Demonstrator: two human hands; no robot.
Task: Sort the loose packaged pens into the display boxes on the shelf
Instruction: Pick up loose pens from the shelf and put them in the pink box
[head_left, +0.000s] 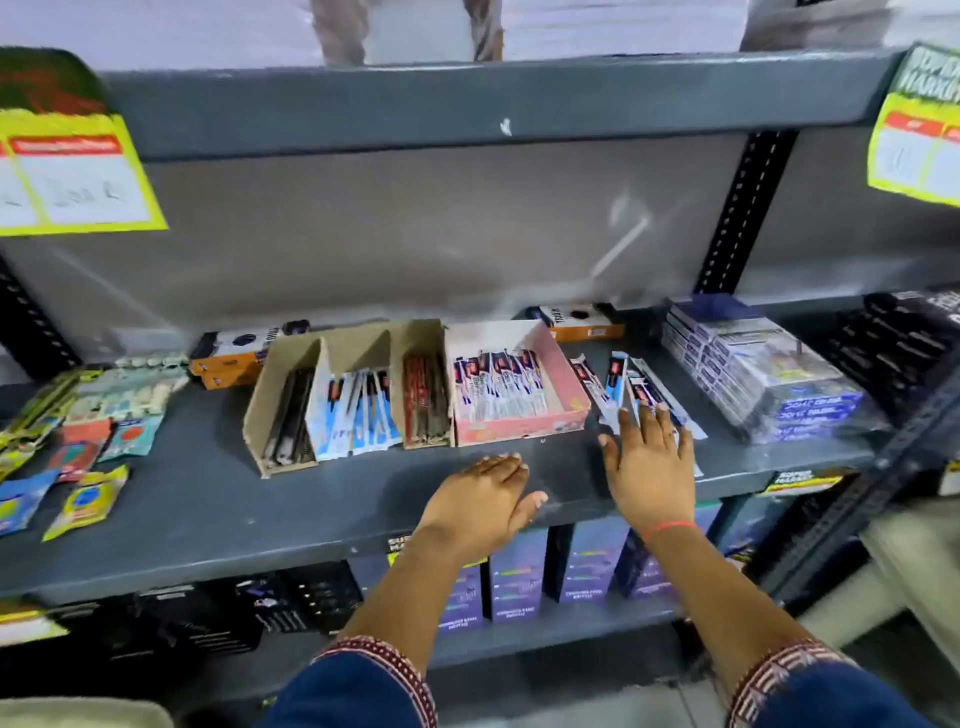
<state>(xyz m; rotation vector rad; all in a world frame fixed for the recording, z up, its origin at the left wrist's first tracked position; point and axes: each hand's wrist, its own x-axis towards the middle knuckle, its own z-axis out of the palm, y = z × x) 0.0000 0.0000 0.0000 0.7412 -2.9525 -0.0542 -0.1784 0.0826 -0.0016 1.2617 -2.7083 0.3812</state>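
Grey metal shelf (208, 499) in a shop, w/ a plain grey back panel and another shelf board above; yellow price cards (78, 176) hang at upper left and upper right.

Far left of the shelf: flat packets (83, 415) in yellow, teal and red, lying loose and overlapping. Behind them, orange boxes (228, 358) against the back.

Next, a brown cardboard display box (291, 405) w/ dividers: dark pens in the left slot, blue-and-white packs in the middle, red-and-black ones on the right. Touching its right side, a pink display box (519, 421) w/ a row of white, red and blue pen packs lying inside; back part of it looks bare.

Left hand (483, 504) rests palm-down near the shelf's front edge, just in front of the pink box, fingers together and relaxed, holding nothing.

Just right of the pink box lie the loose pen packs (618, 384), a small fanned heap, long sides running front to back. Right hand (649, 467) is flat over the near end of that heap, fingers (654, 421) spread wide and laid on top of the packs, not curled round any. A red thread sits on that wrist.

Further right, stacks of blue-and-white shrink-wrapped boxes (758, 379), then dark packs at the edge, blurred. Lower shelf shows purple boxes (519, 582). Dark blue sleeves w/ patterned cuffs at the bottom.
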